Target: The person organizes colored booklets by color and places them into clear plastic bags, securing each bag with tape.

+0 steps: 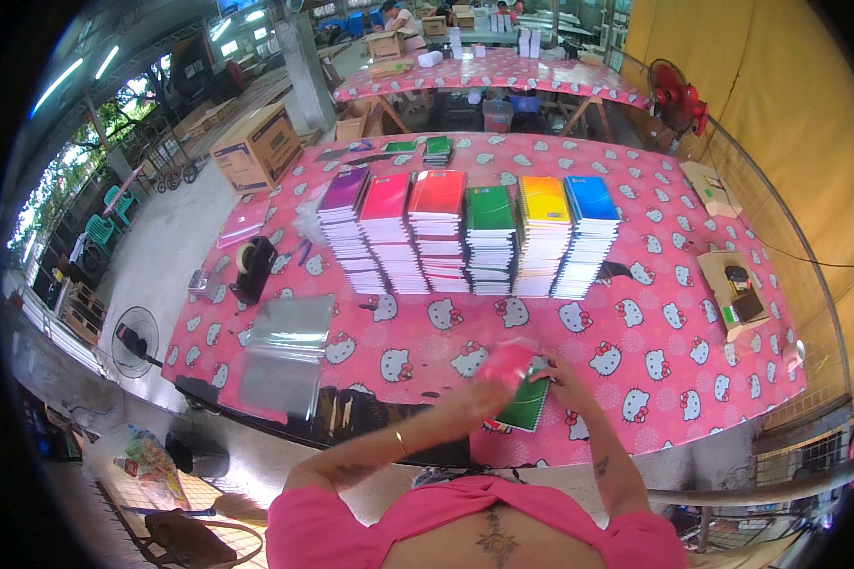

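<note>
In front of me, near the table's front edge, lies a green spiral notebook (524, 406). Over its upper left part is a pinkish-red, shiny, blurred flat thing (509, 358), perhaps a notebook cover or plastic sleeve. My left hand (487, 398) is at the lower left of that red thing, its fingers smeared by motion. At the upper right corner of the green notebook, my right hand (562, 376) has its fingers curled in and closed on the edge. Six tall stacks of spiral notebooks stand beyond: purple (343, 191), two red (437, 192), green (490, 208), yellow (544, 199) and blue (591, 198).
Clear plastic sleeves (287, 356) lie at left, beside a black tape dispenser (253, 269). Small green notebooks (437, 149) sit at the back. Open cardboard boxes (733, 294) lie along the right edge. A large carton (256, 147) stands at the far left, a red fan (676, 98) at back right.
</note>
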`<state>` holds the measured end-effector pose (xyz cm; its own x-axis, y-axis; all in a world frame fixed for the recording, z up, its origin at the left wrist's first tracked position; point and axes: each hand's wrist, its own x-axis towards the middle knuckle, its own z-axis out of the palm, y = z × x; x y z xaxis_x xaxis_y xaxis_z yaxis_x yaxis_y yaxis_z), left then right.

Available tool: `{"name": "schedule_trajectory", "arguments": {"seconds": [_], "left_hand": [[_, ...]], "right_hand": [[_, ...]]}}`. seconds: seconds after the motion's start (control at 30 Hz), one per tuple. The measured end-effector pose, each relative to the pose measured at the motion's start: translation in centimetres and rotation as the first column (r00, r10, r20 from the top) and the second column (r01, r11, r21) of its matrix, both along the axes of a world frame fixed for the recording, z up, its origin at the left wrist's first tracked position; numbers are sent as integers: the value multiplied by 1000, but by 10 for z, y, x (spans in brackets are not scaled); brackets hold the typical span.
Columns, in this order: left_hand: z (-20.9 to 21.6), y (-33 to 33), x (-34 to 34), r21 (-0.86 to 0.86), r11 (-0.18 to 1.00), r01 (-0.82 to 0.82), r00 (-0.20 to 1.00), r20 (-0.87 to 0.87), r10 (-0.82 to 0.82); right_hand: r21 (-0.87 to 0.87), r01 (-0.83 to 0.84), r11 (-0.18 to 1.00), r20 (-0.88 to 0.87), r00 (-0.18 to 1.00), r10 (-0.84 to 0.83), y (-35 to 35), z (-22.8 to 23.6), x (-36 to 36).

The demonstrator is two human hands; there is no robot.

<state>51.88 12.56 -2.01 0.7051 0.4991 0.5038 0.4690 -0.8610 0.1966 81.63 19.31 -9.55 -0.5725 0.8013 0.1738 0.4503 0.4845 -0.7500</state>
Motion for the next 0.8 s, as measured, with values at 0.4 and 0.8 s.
{"name": "schedule_trajectory", "arguments": {"seconds": [0.4,0.8], "left_hand": [[126,213,-33,200,667,-717,697,222,682],[177,169,-39,-9,848,-530,770,413,486]], "right_hand": [[667,421,615,-95,867,-490,106,166,-54],[797,478,369,-139,740,-658,156,191,12]]}}
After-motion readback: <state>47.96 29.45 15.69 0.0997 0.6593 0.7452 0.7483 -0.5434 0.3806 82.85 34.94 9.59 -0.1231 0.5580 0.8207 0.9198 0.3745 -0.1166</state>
